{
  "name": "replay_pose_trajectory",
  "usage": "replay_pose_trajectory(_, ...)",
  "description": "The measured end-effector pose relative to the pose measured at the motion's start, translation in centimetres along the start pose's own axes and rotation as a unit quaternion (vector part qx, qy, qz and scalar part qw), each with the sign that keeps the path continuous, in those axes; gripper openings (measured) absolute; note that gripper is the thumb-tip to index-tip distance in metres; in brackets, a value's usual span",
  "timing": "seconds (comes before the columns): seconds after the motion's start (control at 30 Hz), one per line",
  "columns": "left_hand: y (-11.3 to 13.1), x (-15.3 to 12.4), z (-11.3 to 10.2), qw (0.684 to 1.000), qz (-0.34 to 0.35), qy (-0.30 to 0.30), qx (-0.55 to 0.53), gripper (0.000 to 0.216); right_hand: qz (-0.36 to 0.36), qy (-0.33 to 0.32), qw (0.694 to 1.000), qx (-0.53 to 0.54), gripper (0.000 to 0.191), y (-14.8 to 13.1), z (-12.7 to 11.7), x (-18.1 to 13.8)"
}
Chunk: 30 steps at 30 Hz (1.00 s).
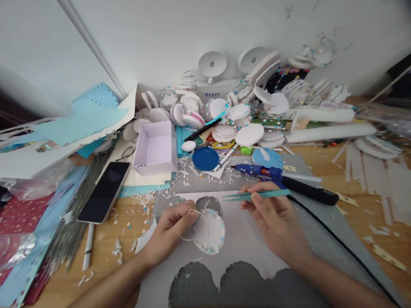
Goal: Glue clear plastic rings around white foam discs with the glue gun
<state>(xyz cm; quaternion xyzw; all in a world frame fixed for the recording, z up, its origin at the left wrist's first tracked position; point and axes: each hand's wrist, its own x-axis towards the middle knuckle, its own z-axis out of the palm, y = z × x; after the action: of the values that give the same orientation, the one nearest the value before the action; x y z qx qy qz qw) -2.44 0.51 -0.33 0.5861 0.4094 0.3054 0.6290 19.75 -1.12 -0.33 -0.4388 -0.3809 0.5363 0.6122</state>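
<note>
My left hand is closed, pinching a thin pale ring between thumb and fingers. Partly behind that ring is a white disc with small blue and white bits around its rim; whether the ring touches it I cannot tell. In my right hand is a pair of teal tweezers, tips pointing left above the sheet, nothing visible between them. Under both hands lies a white sheet with round cut-outs, through which the grey mat shows.
A blue glue gun lies beyond my right hand, its black cable trailing right. Behind are a blue lid, an open white box and piles of white discs. On the left are a phone and thin wires; paper scraps litter the table.
</note>
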Motion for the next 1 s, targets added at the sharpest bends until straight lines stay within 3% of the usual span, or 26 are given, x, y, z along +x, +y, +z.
replay_pose_trajectory(0.43, 0.3, -0.1, 0.3, 0.997, 0.066, -0.004, 0.027, 0.041, -0.054, -0.061, 0.997, -0.015, 0.010, 0.6, -0.6, -0.1)
replay_pose_trajectory(0.67, 0.4, -0.3, 0.0, 0.993, 0.114, -0.017, 0.039, 0.039, -0.028, -0.048, 0.998, -0.017, 0.017, 0.8, -1.2, -0.3)
replay_pose_trajectory(0.83, 0.5, -1.0, -0.4, 0.985, 0.167, -0.037, -0.002, 0.040, -0.076, -0.038, 0.987, -0.137, 0.017, 0.5, -1.1, -0.4)
replay_pose_trajectory(1.0, 0.8, -0.8, -0.6, 0.981, 0.174, 0.019, -0.088, 0.043, -0.113, -0.038, 0.965, -0.235, 0.020, 0.3, -0.6, -0.4)
